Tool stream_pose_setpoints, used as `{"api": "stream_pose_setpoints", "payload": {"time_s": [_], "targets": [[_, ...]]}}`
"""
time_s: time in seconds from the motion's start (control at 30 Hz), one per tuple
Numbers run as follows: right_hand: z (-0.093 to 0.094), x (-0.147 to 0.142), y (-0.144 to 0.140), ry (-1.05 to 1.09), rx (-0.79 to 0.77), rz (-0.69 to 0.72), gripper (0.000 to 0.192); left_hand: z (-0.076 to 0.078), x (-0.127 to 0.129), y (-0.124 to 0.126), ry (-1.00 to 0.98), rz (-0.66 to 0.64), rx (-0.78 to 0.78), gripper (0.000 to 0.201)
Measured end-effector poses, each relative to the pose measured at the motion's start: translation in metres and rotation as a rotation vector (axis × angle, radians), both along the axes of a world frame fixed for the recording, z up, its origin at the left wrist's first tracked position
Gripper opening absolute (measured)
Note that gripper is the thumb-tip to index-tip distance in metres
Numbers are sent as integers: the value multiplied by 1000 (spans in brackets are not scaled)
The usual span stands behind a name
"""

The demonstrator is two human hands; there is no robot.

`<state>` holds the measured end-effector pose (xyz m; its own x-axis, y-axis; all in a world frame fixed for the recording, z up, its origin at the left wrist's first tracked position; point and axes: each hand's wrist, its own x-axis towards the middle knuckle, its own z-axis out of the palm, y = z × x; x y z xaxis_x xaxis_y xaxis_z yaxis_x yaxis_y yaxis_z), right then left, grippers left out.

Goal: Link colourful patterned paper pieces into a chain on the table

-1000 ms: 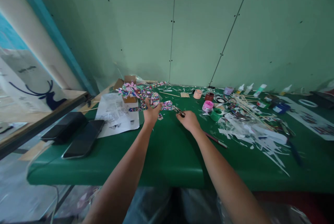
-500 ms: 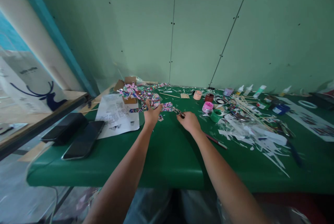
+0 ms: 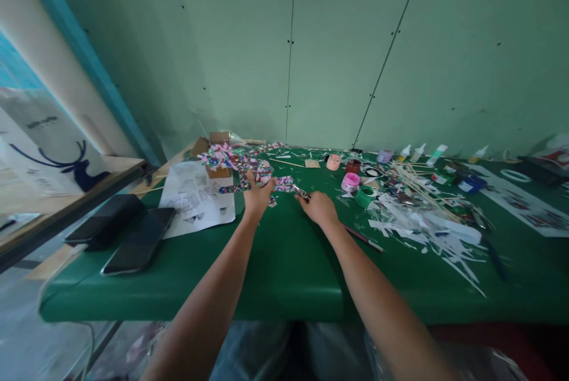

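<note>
My left hand [image 3: 258,194] is closed around the body of a multicoloured, limbed figure [image 3: 242,163] that looks covered in small pink, blue and white scraps. One of its limbs [image 3: 284,184] sticks out to the right of my fingers. In my closed right hand [image 3: 320,208] is a small shiny metal-tipped tool [image 3: 301,192], perhaps pliers; its handle is mostly hidden by my fingers. The tool's tip points left and meets or nearly meets the end of that limb; contact is too small to judge.
On the green-covered table [image 3: 293,274], a printed sheet [image 3: 195,206] and a phone [image 3: 138,239] lie left. To the right are a pink paint jar [image 3: 350,182], a green jar [image 3: 365,196], a pencil-like stick [image 3: 364,239], paper strips [image 3: 427,230] and thin sticks [image 3: 420,191]. A cardboard box [image 3: 220,172] stands behind the figure.
The view has shifted slightly. The tool in my right hand has turned a little and shows more of its metal end beside the limb. My left hand keeps its hold on the figure.
</note>
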<state>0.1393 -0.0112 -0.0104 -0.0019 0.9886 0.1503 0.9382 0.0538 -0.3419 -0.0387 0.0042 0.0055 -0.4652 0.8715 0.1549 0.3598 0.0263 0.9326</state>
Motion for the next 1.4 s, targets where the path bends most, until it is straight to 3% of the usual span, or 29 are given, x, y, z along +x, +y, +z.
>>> {"api": "stream_pose_setpoints", "payload": {"time_s": [0.23,0.57,0.83,1.13,1.4], "targets": [[-2,4,4,-77,11,-20,30,1,1,0,48,2,-32,74],[0,1,4,-29,64,-21,28,-5,-2,4,-4,5,81,68],[6,-1,-6,34,158,85,33,-3,-3,3,34,32,78,74],[5,-4,-3,76,26,40,25,1,-3,2,78,30,36,77],[3,2,-1,121,24,57,26,-1,-4,4,64,49,18,75]]}}
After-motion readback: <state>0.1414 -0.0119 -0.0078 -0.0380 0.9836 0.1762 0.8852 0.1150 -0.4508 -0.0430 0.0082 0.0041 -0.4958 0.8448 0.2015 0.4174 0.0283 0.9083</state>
